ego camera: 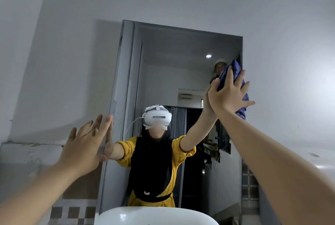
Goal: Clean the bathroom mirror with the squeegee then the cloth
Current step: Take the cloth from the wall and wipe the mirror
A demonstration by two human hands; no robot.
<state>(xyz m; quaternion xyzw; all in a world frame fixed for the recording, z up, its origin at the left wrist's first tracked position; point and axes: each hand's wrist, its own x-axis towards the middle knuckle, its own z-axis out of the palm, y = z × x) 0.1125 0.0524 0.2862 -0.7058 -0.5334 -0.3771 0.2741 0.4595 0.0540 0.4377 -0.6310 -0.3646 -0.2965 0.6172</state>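
The bathroom mirror (163, 72) is a tall rectangle on the pale wall straight ahead. My right hand (230, 94) is raised to the mirror's upper right edge and presses a dark blue cloth (235, 72) flat against the glass, fingers spread over it. My left hand (85, 145) is open, fingers apart, palm resting against the wall by the mirror's left edge, holding nothing. The mirror reflects me, both my arms and a doorway behind. No squeegee is in view.
A white washbasin (155, 215) sits directly below the mirror at the bottom edge. Chequered tiles (72, 214) run along the lower wall on both sides. A second person appears in the reflection near the cloth.
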